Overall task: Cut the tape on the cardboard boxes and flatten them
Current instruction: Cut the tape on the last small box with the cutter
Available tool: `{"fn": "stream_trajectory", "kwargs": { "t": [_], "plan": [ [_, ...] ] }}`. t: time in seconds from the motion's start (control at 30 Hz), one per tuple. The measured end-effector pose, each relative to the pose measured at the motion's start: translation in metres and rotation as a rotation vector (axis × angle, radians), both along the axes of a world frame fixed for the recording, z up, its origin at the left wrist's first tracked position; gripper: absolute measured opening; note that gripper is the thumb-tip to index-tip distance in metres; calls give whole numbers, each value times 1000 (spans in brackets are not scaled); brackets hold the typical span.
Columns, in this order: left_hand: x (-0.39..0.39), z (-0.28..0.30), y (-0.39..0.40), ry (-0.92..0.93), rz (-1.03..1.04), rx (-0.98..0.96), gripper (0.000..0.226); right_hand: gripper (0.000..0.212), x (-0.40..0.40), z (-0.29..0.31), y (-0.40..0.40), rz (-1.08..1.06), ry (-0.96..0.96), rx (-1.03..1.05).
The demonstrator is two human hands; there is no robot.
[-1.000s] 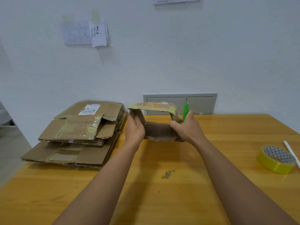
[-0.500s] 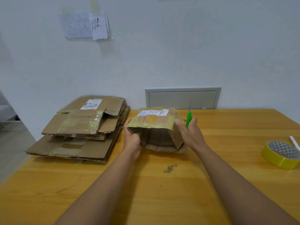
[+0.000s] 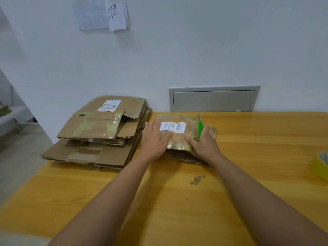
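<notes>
Pressing box (image 3: 179,137) flat: left hand (image 3: 154,142) open-fingered, right hand (image 3: 204,144) grip on green cutter (image 3: 200,127), blade blurred.

Soft even light, slight motion blur

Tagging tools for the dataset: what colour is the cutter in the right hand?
Bright green cutter, held in the right hand; head view.

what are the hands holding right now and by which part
The right hand holds a green cutter by its lower handle while pressing the flattened box. The left hand grips nothing; its straight fingers press the box's left side.
</notes>
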State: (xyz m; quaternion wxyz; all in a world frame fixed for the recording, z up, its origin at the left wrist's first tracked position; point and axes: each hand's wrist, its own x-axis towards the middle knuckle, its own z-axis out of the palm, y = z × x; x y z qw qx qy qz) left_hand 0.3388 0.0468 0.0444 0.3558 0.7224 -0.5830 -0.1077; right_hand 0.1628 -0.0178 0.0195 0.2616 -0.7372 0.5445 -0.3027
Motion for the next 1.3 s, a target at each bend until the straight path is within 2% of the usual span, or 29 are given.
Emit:
{"fn": "stream_trajectory", "kwargs": {
  "t": [0.1, 0.17, 0.27, 0.37, 0.53, 0.67, 0.83, 0.93, 1.03, 1.1, 1.17, 1.3],
  "plan": [
    [-11, -10, -28, -244, -115, 197, 53, 72, 0, -12, -1, 30, 160, 33],
    [-14, -23, -39, -293, -134, 373, 51, 62, -3, -21, -4, 19, 295, -11],
    [-16, -45, -41, -366, -123, 525, 57, 50, -8, -21, -16, -5, 344, -47],
    [-18, -55, -40, -394, -107, 540, 60, 48, -7, -20, -25, -28, 349, -67],
    [-16, -51, -46, -451, -129, 614, 62, 56, -1, -34, -24, -11, 397, -122],
    [-6, -49, -51, -508, -116, 547, 69, 50, -2, -36, -26, -12, 406, -119],
    [-5, -58, -50, -445, -144, 561, 85, 51, -3, -39, -28, -7, 343, -106],
    [-4, -55, -51, -453, -148, 578, 82, 55, -4, -39, -28, 8, 357, -101],
    [-13, -56, -50, -548, -187, 530, 67, 55, -4, -40, -26, 25, 390, -134],
    [-17, -57, -49, -524, -224, 528, 63, 56, -4, -42, -26, 27, 402, -144],
    [-17, -58, -46, -459, -229, 548, 69, 57, -4, -43, -26, 36, 396, -116],
    [-18, -58, -46, -488, -216, 541, 79, 53, -6, -42, -30, 51, 372, -69]
  ]
}}
